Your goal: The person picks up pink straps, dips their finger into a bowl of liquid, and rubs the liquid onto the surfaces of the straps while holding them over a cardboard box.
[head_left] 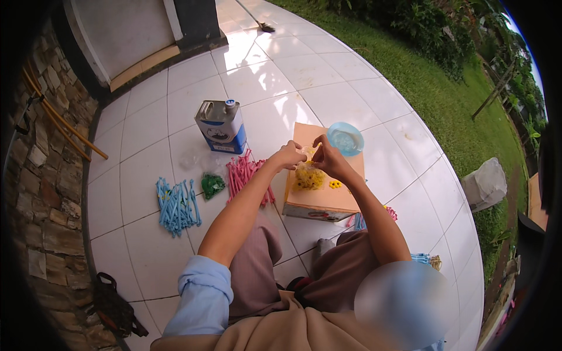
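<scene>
A clear plastic bag of small yellow pieces [309, 177] rests on top of a cardboard box [325, 200] in front of me. My left hand [288, 156] is closed at the left side of the bag's top, pinching the plastic. From the right, my right hand [329, 162] pinches the bag's upper edge too, with its fingers bent. A few loose yellow pieces [335, 184] lie on the box, just right of the bag. Close beyond my right hand, at the box's far right corner, sits a light blue translucent bowl [345, 139].
On the tiled floor to the left are a blue-and-white metal can [221, 127], pink sticks [241, 175], a bag of green pieces [212, 184] and light blue sticks [178, 209]. More pink and blue items [390, 213] lie right of the box. A stone wall [61, 234] borders the left.
</scene>
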A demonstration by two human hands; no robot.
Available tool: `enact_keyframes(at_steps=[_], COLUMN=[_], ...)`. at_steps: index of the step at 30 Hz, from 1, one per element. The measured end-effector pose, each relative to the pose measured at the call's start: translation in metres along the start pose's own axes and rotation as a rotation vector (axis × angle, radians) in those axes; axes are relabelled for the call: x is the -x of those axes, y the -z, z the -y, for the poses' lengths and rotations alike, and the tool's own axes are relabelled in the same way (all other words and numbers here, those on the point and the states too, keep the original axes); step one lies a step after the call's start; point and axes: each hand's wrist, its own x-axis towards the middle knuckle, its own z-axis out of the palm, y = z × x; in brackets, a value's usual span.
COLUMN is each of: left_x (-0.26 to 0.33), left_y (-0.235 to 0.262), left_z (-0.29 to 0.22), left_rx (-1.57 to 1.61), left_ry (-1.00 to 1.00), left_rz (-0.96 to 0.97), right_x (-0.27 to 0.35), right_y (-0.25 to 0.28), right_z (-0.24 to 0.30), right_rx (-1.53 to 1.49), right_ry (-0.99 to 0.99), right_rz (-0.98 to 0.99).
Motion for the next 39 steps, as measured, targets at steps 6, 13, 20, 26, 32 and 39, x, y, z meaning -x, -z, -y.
enact_keyframes(at_steps=[6,13,20,26,32,39], left_x=[0.025,0.040,0.039,0.043,0.042,0.033], left_y=[-0.020,-0.031,-0.040,-0.048,-0.069,-0.061], left_z=[-0.044,-0.064,-0.069,-0.074,-0.078,-0.077], left_rx=[-0.225,0.290,0.258,0.208,0.035,0.106], left_ry=[-0.671,-0.581,-0.580,-0.525,-0.701,-0.625], left_rz=[-0.342,-0.088,-0.079,-0.064,-0.307,-0.302], right_x=[0.013,0.021,0.033,0.040,0.042,0.048], right_y=[0.032,0.036,0.049,0.055,0.052,0.053], right_z=[-0.014,0.000,0.012,0.009,0.001,-0.024], right_rx=[-0.395,-0.304,-0.048,-0.095,-0.201,-0.751], right_ry=[-0.030,0.047,0.033,-0.036,-0.162,-0.272], right_rz=[-0.367,-0.553,-0.482,-0.493,-0.574,-0.607])
